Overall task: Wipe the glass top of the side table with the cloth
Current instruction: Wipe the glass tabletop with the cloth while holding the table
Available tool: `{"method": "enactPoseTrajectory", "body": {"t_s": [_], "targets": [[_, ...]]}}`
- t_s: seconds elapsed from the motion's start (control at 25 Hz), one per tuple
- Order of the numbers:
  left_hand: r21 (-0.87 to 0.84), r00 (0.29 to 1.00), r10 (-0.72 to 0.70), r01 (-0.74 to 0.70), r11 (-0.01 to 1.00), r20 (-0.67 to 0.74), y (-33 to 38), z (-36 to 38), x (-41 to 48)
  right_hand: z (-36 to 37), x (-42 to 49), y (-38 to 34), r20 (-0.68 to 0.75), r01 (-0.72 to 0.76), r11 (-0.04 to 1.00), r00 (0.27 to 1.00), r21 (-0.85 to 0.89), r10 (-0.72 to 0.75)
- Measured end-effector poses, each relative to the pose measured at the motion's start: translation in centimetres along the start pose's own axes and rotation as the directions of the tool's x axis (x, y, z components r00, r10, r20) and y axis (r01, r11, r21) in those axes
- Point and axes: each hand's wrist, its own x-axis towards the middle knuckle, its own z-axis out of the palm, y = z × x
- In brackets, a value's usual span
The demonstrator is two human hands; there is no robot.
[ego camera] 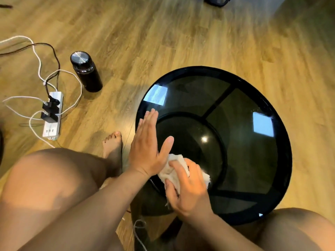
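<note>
A round side table with a dark glass top (244, 151) and a black rim stands right in front of me. A crumpled white cloth (172, 172) lies on the glass at its near left part. My right hand (186, 189) is pressed on the cloth, fingers curled over it. Flat on the left edge of the glass rests my left hand (147, 144), fingers straight and together, thumb spread toward the cloth, holding nothing.
A black flask (86, 71) stands on the wooden floor to the left. Further left lies a white power strip (52, 116) with plugs and trailing white and dark cables. My bare knees and one foot (113, 144) are close to the table.
</note>
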Motion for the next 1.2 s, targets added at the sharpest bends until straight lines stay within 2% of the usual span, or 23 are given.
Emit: {"method": "enactPoseTrajectory", "body": {"t_s": [0.08, 0.12, 0.24, 0.32, 0.4, 0.48, 0.52, 0.6, 0.68, 0.76, 0.88, 1.0, 1.04, 1.12, 1.2], "targets": [[-0.023, 1.000, 0.015, -0.016, 1.000, -0.015, 0.1, -0.1, -0.3, 0.1, 3.9, 0.5, 0.062, 0.064, 0.997, 0.996, 0.041, -0.067], [-0.019, 1.000, 0.020, -0.020, 1.000, -0.020, 0.1, -0.1, -0.2, 0.5, 6.2, 1.0, 0.065, 0.052, 0.997, 0.996, 0.049, -0.055], [0.012, 0.999, 0.043, -0.043, 0.999, -0.010, 0.1, -0.3, 0.0, 1.8, 13.3, 2.0, -0.037, -0.050, 0.997, 0.998, 0.062, 0.052], [0.024, 0.999, 0.034, -0.034, 0.999, 0.016, 0.3, -0.5, 0.1, 2.4, 19.1, 2.8, -0.144, -0.067, 0.997, 0.987, 0.029, 0.071], [0.012, 0.999, 0.010, -0.011, 1.000, 0.053, 0.6, -0.7, 0.2, 2.1, 25.0, 3.9, -0.202, -0.199, 0.979, 0.961, -0.036, 0.188], [0.013, 0.998, 0.000, -0.001, 1.000, 0.058, 0.7, -0.9, 0.3, 1.9, 28.5, 4.3, -0.186, -0.349, 0.933, 0.926, -0.086, 0.329], [0.022, 0.998, 0.002, -0.003, 1.000, 0.058, 0.7, -1.1, 0.4, 2.4, 28.6, 4.0, -0.178, -0.361, 0.924, 0.924, -0.125, 0.337], [0.036, 0.997, 0.021, -0.024, 0.999, 0.069, 0.8, -1.4, 0.5, 3.2, 26.0, 2.7, -0.137, -0.238, 0.955, 0.967, -0.174, 0.216], [0.066, 0.996, 0.057, -0.062, 0.996, 0.075, 0.9, -1.6, 0.4, 3.1, 21.2, 1.2, -0.030, -0.031, 0.992, 0.999, -0.122, 0.028], [0.114, 0.990, 0.103, -0.114, 0.987, 0.096, 0.8, -1.7, 0.4, 1.8, 15.2, 0.5, 0.070, 0.071, 0.997, 0.995, -0.035, -0.068], [0.190, 0.973, 0.149, -0.181, 0.965, 0.175, 0.8, -1.5, 0.8, -1.2, 4.1, 2.3, 0.127, 0.056, 0.997, 0.991, -0.046, -0.050], [0.279, 0.908, 0.294, -0.378, 0.883, 0.298, 0.9, -0.8, 0.8, -4.1, -5.1, 4.5, 0.177, -0.068, 0.989, 0.980, -0.131, 0.091], [0.281, 0.894, 0.319, -0.409, 0.868, 0.316, 1.0, -0.7, 0.7, -4.4, -6.2, 5.0, 0.182, -0.104, 0.986, 0.975, -0.130, 0.127], [0.251, 0.904, 0.306, -0.384, 0.888, 0.300, 1.0, -0.6, 0.6, -4.2, -5.4, 5.3, 0.179, -0.121, 0.979, 0.972, -0.166, 0.151], [0.221, 0.919, 0.284, -0.348, 0.911, 0.273, 0.9, -0.7, 0.5, -4.0, -1.8, 5.5, 0.185, -0.010, 0.981, 0.982, -0.192, 0.046]]}}
